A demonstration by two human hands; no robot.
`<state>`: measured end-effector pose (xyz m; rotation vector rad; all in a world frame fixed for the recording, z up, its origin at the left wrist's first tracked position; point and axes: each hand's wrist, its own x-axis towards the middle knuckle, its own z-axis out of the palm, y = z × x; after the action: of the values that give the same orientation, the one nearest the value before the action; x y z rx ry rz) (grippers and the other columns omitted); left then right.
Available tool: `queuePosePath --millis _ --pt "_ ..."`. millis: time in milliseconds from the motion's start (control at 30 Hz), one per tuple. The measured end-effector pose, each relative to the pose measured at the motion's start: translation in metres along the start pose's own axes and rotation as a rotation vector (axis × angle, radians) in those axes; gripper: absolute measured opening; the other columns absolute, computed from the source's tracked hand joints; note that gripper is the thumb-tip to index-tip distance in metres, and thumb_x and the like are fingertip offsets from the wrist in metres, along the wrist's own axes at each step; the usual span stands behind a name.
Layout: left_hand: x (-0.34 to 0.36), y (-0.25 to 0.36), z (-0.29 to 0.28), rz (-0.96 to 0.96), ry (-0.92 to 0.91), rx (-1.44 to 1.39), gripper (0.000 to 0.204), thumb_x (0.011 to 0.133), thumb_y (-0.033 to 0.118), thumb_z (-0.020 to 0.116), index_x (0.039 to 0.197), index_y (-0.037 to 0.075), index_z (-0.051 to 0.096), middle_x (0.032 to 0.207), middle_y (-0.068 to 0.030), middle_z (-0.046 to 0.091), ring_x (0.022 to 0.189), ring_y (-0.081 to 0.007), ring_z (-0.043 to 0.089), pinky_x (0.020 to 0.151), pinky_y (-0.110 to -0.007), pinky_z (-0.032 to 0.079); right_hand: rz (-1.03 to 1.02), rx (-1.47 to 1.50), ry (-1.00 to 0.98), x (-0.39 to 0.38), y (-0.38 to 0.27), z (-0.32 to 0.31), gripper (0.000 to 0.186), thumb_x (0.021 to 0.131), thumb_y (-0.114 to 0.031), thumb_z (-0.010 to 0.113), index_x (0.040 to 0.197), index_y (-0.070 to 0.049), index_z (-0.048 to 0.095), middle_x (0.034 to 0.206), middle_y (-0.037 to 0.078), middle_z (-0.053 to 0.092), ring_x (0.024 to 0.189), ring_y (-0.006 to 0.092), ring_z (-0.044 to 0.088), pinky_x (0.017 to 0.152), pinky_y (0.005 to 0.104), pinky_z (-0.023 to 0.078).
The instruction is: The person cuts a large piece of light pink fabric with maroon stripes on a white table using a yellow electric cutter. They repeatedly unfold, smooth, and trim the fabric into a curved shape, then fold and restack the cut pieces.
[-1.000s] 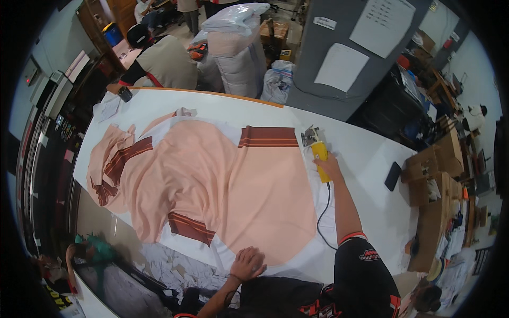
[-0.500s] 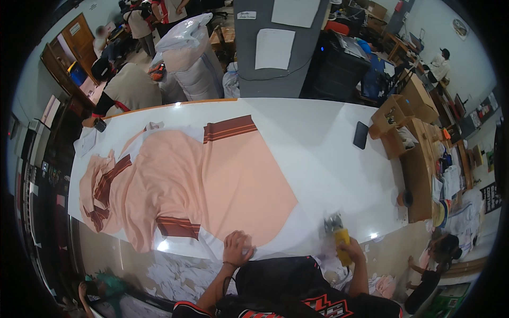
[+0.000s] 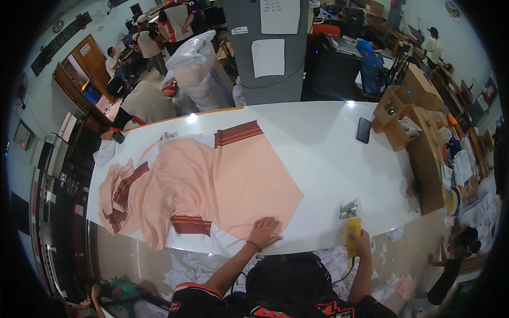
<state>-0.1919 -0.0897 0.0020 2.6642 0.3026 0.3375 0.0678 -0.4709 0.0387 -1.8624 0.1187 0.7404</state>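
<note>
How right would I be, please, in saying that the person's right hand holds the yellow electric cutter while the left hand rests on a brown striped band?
Not quite: the left hand's resting place is wrong. The head view shows the left hand on the plain peach fabric, near its lower edge. The right hand does hold the yellow electric cutter.

Indoor light, fairly bright over white table (image 3: 339,159); rim blacked out by fisheye lens.
Light apparently cast from above; 2 glare spots thrown on table's far edge, L & R of ctr. Faint soft shadow laid nr table's far edge. Yellow cutter (image 3: 353,236), at table's near R, slightly blurred at metal head. Bkgd beyond table dimmer, fine detail lost; straight edges bowed, esp. twd rim.
</note>
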Motion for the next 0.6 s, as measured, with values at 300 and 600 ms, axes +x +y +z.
queuePosePath --millis 300,600 --pt "-0.024 0.034 0.015 -0.109 0.0 -0.363 0.018 0.093 0.013 0.071 0.109 0.007 0.065 0.109 -0.0133 0.068 0.112 -0.0358 0.063 0.098 -0.049 0.047 -0.31 -0.294 0.242 0.1 -0.031 -0.003 0.042 0.09 -0.031 0.079 0.107 0.006 0.069 0.084 0.011 0.07 0.071 0.0207 0.069 0.065 0.0349 0.055" --pt "-0.016 0.068 -0.032 -0.078 0.218 -0.398 0.016 0.09 0.011 0.076 0.102 0.007 0.066 0.102 -0.0096 0.067 0.097 -0.033 0.064 0.085 -0.044 0.052 -0.481 -0.61 0.346 0.177 -0.084 0.01 0.04 0.092 -0.034 0.074 0.111 0.0 0.071 0.095 0.02 0.075 0.087 0.0352 0.074 0.08 0.0451 0.057"
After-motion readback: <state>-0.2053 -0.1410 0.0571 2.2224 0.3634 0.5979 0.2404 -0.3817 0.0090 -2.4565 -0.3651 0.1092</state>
